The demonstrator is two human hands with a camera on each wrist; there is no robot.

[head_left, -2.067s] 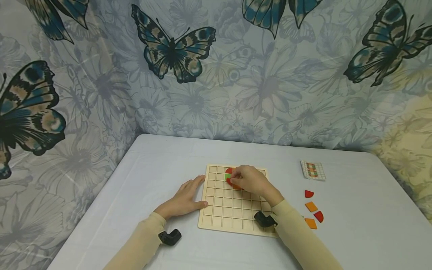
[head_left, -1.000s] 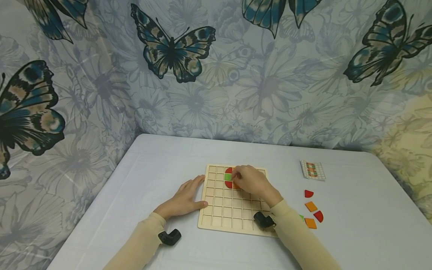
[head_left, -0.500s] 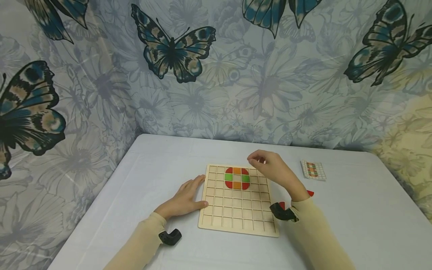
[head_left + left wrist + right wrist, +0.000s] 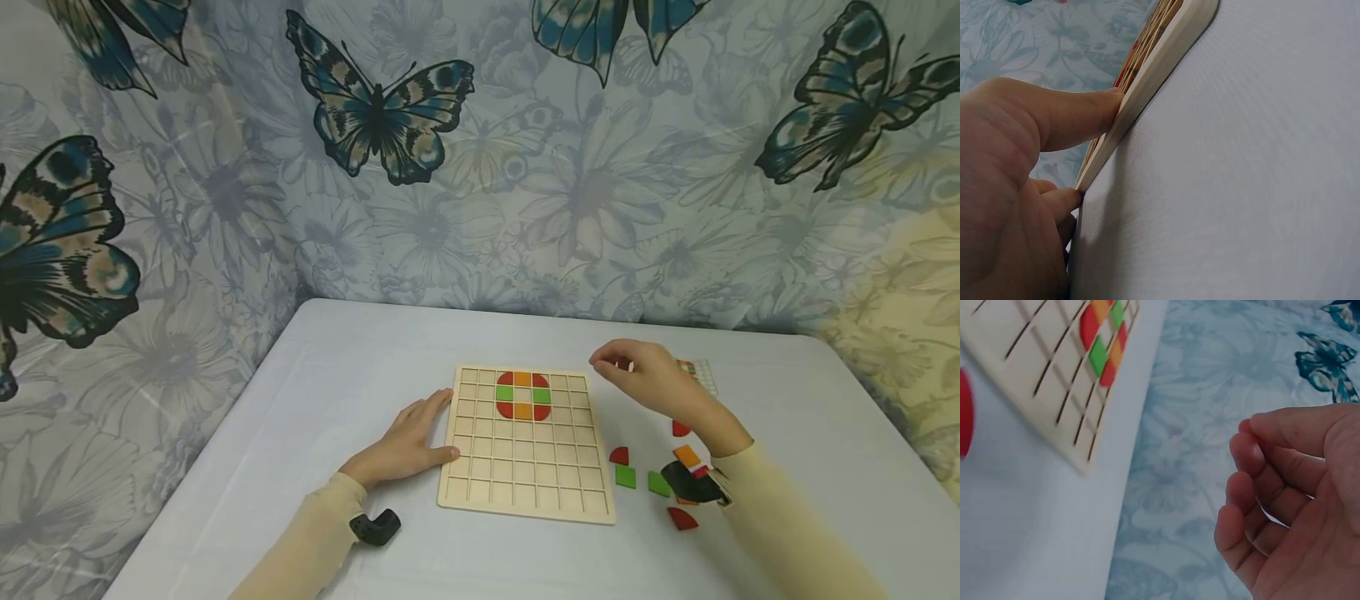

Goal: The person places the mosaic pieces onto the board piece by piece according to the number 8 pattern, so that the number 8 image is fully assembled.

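Observation:
A pale wooden grid board (image 4: 525, 467) lies on the white table. Near its far edge, red quarter-round, orange square and green square tiles form a ring around one bare cell (image 4: 522, 395). My left hand (image 4: 405, 437) rests at the board's left side, fingers spread, thumb and fingertips touching its edge; the left wrist view shows the thumb (image 4: 1079, 119) against the rim. My right hand (image 4: 648, 375) is raised over the table right of the board, holding nothing. Its fingers (image 4: 1244, 494) are loosely curled, with the thumb close to the index fingertip.
Loose tiles lie right of the board: a red quarter-round (image 4: 619, 456), green squares (image 4: 626, 477), an orange square (image 4: 686, 456) and more red ones (image 4: 682, 518). A stack of pattern cards (image 4: 705, 377) is partly behind my right hand. Patterned butterfly cloth (image 4: 480, 233) hangs behind the table.
My right hand has left the tile ring, lifted and moved right toward the cards, uncovering the whole ring. The lower-left red tile now sits in its cell. My left hand stays at the board's edge.

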